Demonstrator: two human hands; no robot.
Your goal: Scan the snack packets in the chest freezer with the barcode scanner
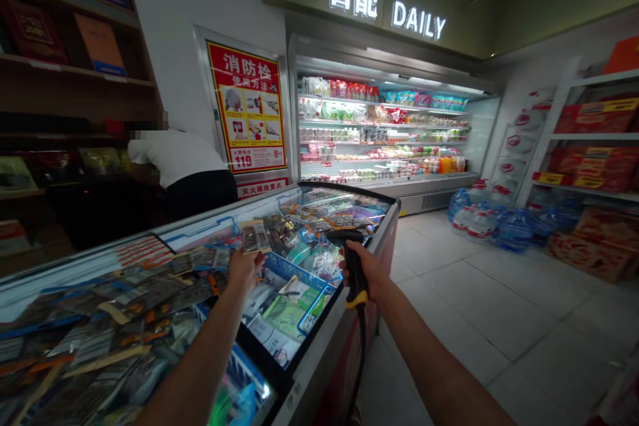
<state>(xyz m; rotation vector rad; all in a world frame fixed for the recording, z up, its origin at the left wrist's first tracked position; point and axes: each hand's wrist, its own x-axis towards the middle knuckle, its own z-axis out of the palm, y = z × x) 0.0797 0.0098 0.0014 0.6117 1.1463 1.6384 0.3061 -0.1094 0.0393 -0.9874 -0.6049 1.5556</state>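
Note:
My right hand (367, 271) grips the black and yellow handle of a barcode scanner (351, 259), its head pointing left over the chest freezer (329, 339). The scanner's cable hangs down along the freezer's side. My left hand (243, 267) is closed on a flat packet (255, 237), held up above the freezer's glass lid. Under the glass lie several packets and blue baskets of frozen goods (294, 279).
A person in a white top (180, 156) bends toward dark shelves at the left. A lit open chiller (384, 140) stands at the back, under a "DAILY" sign. Water jugs (494, 219) and red boxes on shelves (594, 166) stand at the right. Pale tiled floor (499, 306) lies between.

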